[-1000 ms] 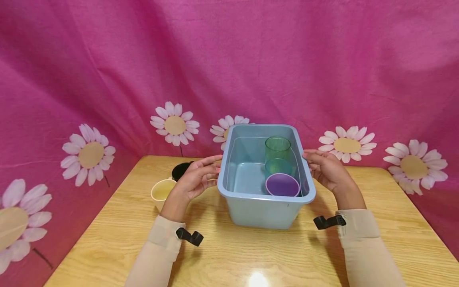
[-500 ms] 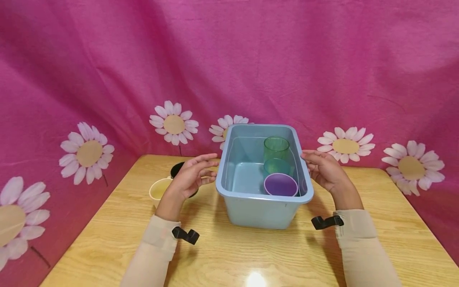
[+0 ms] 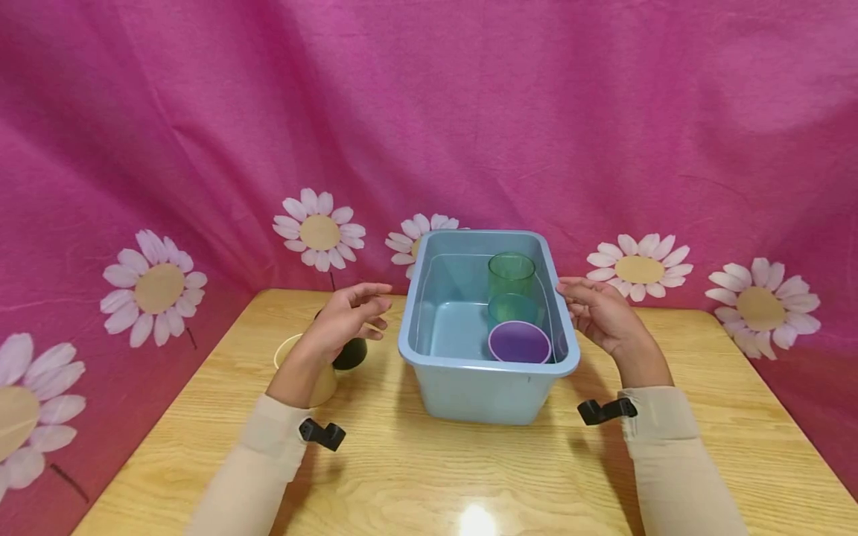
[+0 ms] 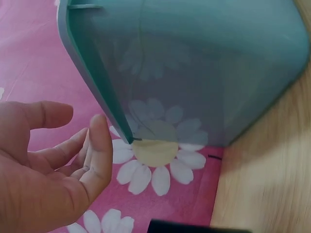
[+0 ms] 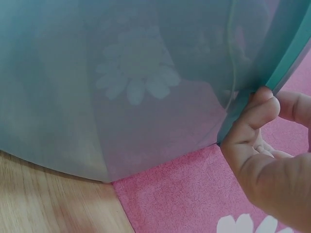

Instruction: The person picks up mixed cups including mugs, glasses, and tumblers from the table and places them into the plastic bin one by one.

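Note:
A light blue plastic tub (image 3: pixel 485 391) stands on the table, holding a clear green cup (image 3: pixel 512 275), a teal cup (image 3: pixel 512 307) and a purple cup (image 3: pixel 519 344) along its right side. My right hand (image 3: pixel 608 318) pinches the tub's right rim; in the right wrist view its fingers (image 5: pixel 252 119) curl at the edge. To the tub's left, my left hand (image 3: pixel 343 321) hovers with loose fingers and touches nothing. The left wrist view shows a gap between that hand (image 4: pixel 53 167) and the tub's rim. Below it are a black cup (image 3: pixel 351 354) and a cream cup (image 3: pixel 325 388), both partly hidden.
The wooden table (image 3: pixel 402 476) ends against a pink curtain (image 3: pixel 429 112) printed with white daisies at the back and sides. The tub sits close to the back curtain. Black wrist mounts (image 3: pixel 323 434) project from both sleeves.
My left hand has come away from the tub's left rim and moved left, over the black and cream cups. My right hand stays at the right rim. The whole view shifts slightly.

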The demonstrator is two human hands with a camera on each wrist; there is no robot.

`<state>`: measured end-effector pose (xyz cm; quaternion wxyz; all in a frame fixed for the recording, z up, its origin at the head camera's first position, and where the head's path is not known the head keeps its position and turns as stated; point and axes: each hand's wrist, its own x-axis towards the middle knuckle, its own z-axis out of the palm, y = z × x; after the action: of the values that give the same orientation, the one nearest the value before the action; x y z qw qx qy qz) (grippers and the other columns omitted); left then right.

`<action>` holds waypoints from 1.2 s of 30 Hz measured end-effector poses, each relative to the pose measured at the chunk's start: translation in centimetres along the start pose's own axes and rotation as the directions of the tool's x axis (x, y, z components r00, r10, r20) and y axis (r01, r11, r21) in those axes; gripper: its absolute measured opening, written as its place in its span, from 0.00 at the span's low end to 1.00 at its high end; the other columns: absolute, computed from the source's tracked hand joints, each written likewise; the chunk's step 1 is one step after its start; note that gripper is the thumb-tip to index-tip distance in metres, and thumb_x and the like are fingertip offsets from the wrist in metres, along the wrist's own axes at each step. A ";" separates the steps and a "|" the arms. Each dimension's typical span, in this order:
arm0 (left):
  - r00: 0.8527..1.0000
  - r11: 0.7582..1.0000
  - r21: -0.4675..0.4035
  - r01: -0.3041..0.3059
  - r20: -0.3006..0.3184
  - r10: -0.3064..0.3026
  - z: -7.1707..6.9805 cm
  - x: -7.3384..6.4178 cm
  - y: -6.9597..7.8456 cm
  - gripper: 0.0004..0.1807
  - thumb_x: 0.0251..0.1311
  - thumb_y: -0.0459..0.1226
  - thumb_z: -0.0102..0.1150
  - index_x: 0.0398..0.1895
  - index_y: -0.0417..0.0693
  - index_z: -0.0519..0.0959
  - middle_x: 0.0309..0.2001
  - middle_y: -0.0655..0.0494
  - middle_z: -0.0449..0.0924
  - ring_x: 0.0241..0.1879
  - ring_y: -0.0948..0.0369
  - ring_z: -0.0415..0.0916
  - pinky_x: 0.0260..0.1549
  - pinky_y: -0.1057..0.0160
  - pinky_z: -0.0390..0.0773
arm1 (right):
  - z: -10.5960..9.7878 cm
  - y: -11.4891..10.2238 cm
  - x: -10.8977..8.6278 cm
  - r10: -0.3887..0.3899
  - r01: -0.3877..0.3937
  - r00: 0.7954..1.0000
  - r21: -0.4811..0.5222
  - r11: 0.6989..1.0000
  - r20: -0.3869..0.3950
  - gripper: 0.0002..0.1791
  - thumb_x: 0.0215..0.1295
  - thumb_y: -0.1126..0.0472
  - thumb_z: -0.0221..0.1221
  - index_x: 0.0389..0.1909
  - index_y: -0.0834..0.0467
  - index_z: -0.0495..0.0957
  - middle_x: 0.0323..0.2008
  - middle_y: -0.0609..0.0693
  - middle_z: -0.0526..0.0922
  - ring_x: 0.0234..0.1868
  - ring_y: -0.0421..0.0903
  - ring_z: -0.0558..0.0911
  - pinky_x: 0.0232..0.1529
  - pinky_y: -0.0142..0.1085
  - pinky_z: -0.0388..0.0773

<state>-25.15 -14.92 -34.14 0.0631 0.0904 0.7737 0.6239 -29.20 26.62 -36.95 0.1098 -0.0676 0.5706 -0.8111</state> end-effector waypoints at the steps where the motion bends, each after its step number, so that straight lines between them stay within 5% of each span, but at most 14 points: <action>1: 1.000 0.999 0.041 -0.010 0.004 0.009 -0.1 0.0 0.0 0.23 0.74 0.36 0.55 0.69 0.39 0.72 0.52 0.43 0.77 0.39 0.52 0.81 0.39 0.59 0.87 | -0.1 0.0 0.0 -0.001 0.001 1.000 -0.006 1.000 -0.001 0.09 0.75 0.66 0.57 0.42 0.57 0.87 0.32 0.48 0.89 0.27 0.40 0.85 0.32 0.30 0.83; 11: 0.998 0.963 0.265 -0.050 0.040 0.041 -1.3 -0.7 0.4 0.23 0.73 0.33 0.54 0.69 0.36 0.71 0.49 0.41 0.78 0.41 0.49 0.78 0.38 0.60 0.85 | -0.2 0.0 0.0 -0.012 0.012 1.000 -0.031 0.999 -0.003 0.08 0.74 0.65 0.58 0.43 0.56 0.87 0.32 0.48 0.88 0.27 0.40 0.84 0.32 0.31 0.83; 16: 0.993 0.917 0.380 -0.117 0.074 0.096 -2.4 -1.4 0.2 0.22 0.71 0.32 0.57 0.66 0.35 0.74 0.50 0.41 0.79 0.42 0.51 0.79 0.37 0.62 0.84 | -0.2 -0.1 0.1 -0.006 0.005 1.000 -0.041 0.999 -0.019 0.07 0.73 0.64 0.60 0.42 0.56 0.87 0.32 0.47 0.88 0.26 0.40 0.83 0.32 0.30 0.83; 19: 0.978 0.841 0.499 -0.209 0.114 0.176 -3.1 -1.9 -0.2 0.18 0.69 0.32 0.61 0.60 0.36 0.79 0.49 0.42 0.81 0.38 0.54 0.79 0.36 0.62 0.82 | -0.2 0.0 0.1 -0.005 0.004 1.000 -0.041 0.999 -0.019 0.07 0.74 0.64 0.60 0.42 0.55 0.87 0.31 0.47 0.88 0.25 0.40 0.83 0.31 0.30 0.82; 25: 0.921 0.613 0.691 -0.382 0.234 0.311 -4.0 -3.2 -1.3 0.14 0.63 0.33 0.68 0.50 0.40 0.84 0.44 0.49 0.82 0.31 0.61 0.74 0.31 0.62 0.76 | -0.1 0.4 0.1 -0.004 0.003 1.000 -0.041 0.999 -0.026 0.07 0.73 0.64 0.60 0.41 0.55 0.87 0.31 0.47 0.88 0.25 0.40 0.83 0.31 0.30 0.83; 33: 0.882 0.335 0.833 -0.441 0.333 0.334 -5.8 -5.0 -2.4 0.16 0.60 0.40 0.72 0.50 0.44 0.85 0.49 0.51 0.81 0.48 0.51 0.78 0.48 0.48 0.80 | 0.1 0.2 0.0 -0.001 -0.001 0.999 -0.055 0.998 -0.036 0.05 0.73 0.63 0.60 0.43 0.56 0.85 0.32 0.47 0.88 0.28 0.40 0.84 0.34 0.31 0.84; 36: 0.876 0.282 0.851 -0.443 0.344 0.338 -6.9 -5.5 -2.8 0.18 0.59 0.42 0.72 0.51 0.46 0.85 0.50 0.52 0.81 0.52 0.51 0.77 0.54 0.44 0.77 | 0.1 0.0 -0.1 -0.012 0.010 0.999 -0.055 0.998 -0.036 0.05 0.73 0.64 0.60 0.43 0.57 0.85 0.32 0.48 0.88 0.30 0.40 0.85 0.36 0.31 0.85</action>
<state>-21.43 -23.22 -35.46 -0.1144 0.3258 0.9345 0.0865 -29.06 26.57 -36.97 0.0931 -0.0591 0.5943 -0.7967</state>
